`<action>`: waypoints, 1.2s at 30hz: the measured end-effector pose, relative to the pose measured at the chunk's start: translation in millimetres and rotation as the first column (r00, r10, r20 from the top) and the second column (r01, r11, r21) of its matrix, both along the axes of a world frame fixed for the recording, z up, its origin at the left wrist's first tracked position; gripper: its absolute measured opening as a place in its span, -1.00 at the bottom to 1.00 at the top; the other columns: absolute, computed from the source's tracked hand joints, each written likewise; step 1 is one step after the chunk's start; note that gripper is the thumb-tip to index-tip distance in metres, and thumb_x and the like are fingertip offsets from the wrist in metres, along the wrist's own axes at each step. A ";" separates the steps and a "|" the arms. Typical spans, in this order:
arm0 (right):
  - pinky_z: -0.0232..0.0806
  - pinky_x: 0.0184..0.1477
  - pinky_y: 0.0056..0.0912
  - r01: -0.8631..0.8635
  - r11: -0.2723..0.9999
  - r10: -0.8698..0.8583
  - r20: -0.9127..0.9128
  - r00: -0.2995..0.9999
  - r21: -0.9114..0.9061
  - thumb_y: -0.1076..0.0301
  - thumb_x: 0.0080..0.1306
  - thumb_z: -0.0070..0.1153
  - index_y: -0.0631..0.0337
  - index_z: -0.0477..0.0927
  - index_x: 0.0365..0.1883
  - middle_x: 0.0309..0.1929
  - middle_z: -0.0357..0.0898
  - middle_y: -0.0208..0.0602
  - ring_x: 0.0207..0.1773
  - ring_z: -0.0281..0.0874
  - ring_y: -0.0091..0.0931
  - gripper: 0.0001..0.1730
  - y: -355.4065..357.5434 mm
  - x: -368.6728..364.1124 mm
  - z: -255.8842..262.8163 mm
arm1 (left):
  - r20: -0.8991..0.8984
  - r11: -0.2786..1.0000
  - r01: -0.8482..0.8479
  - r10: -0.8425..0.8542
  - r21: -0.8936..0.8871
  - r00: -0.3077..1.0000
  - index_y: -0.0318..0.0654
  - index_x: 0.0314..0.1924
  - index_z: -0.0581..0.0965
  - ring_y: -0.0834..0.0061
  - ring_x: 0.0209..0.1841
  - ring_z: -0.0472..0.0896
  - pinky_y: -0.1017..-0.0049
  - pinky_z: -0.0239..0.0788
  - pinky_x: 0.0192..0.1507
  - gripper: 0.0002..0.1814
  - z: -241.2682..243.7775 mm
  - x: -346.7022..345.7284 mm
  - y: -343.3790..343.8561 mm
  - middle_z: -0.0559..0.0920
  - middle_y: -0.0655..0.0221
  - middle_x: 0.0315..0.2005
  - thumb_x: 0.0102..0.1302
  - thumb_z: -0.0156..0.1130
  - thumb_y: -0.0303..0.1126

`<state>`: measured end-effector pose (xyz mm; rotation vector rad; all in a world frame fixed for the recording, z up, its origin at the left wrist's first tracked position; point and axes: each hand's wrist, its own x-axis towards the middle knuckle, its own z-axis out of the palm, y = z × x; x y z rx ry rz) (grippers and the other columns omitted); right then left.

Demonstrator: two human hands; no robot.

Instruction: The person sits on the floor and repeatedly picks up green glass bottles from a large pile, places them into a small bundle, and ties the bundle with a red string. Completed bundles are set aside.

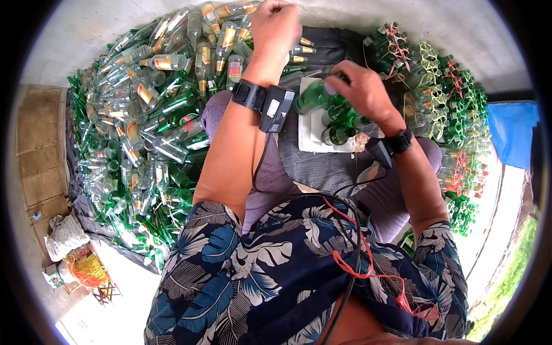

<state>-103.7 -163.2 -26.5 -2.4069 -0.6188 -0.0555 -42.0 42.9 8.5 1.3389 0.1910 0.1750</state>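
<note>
My right hand [364, 88] grips a green glass bottle [311, 98], blurred and tilted, with its fingers around the neck end. Below that bottle, several green glass bottles [338, 131] stand close together on a white board [307, 140] between my knees. My left hand [276, 28] is farther forward, over the right edge of a large heap of loose glass bottles [166, 62]. Its fingers are curled and partly turned from view, so whether anything is in them is hidden. Both wrists carry black strapped devices.
Bundles of bottles bound with red and pale green netting or cord [431, 92] are stacked along the right. A black cable [358, 241] and red cord [366, 258] hang across my shirt. A blue sheet [513, 133] is far right; tangled cord [88, 269] lies lower left.
</note>
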 end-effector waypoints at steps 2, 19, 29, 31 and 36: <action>0.45 -0.21 -0.06 -0.066 0.988 0.063 -0.028 0.998 -0.143 0.03 0.36 0.17 0.19 0.59 -0.21 -0.29 0.66 -0.06 -0.23 0.65 -0.08 -0.64 8.4 -5.2 -16.8 | 0.077 0.998 0.067 -0.066 -0.004 0.995 -0.26 -0.24 0.57 0.59 -0.53 0.56 0.53 0.38 -0.53 -0.88 -13.0 8.2 0.8 0.58 0.47 -0.53 0.29 0.31 -0.41; 0.46 -0.20 0.02 -0.164 0.918 0.140 -0.091 0.986 -0.362 -0.02 0.35 0.14 0.11 0.58 -0.28 -0.42 0.65 -0.11 -0.27 0.66 -0.11 -0.65 11.2 -18.8 -83.2 | 0.059 0.978 0.186 -0.193 0.098 0.980 -0.31 -0.23 0.58 0.64 -0.52 0.57 0.62 0.38 -0.50 -0.87 -13.4 -1.2 -0.6 0.60 0.44 -0.51 0.30 0.32 -0.42; 0.48 -0.18 0.02 -0.221 0.806 0.142 -0.182 0.973 -0.549 0.04 0.33 0.14 0.12 0.59 -0.27 -0.40 0.66 -0.09 -0.24 0.68 -0.09 -0.69 11.4 -27.6 -77.9 | 0.036 0.949 0.251 -0.262 0.193 0.964 -0.34 -0.23 0.58 0.63 -0.51 0.55 0.61 0.36 -0.49 -0.87 -13.4 -1.2 -2.9 0.59 0.43 -0.52 0.29 0.30 -0.43; 0.48 -0.18 0.03 -0.215 0.812 0.133 -0.187 0.973 -0.542 0.06 0.32 0.14 0.13 0.59 -0.26 -0.40 0.66 -0.07 -0.24 0.67 -0.07 -0.70 11.3 -28.9 -75.1 | 0.022 0.942 0.269 -0.279 0.199 0.960 -0.35 -0.23 0.58 0.63 -0.51 0.55 0.60 0.36 -0.49 -0.86 -14.3 -1.3 -4.8 0.59 0.44 -0.52 0.29 0.30 -0.43; 0.47 -0.17 0.06 -0.209 0.836 0.115 -0.210 0.971 -0.508 0.10 0.31 0.13 0.15 0.59 -0.26 -0.41 0.65 -0.05 -0.24 0.67 -0.05 -0.71 8.7 -30.9 -73.6 | -0.001 0.920 0.311 -0.320 0.240 0.947 -0.35 -0.22 0.59 0.64 -0.51 0.55 0.60 0.38 -0.47 -0.84 -16.8 -0.9 -9.2 0.59 0.44 -0.52 0.29 0.30 -0.40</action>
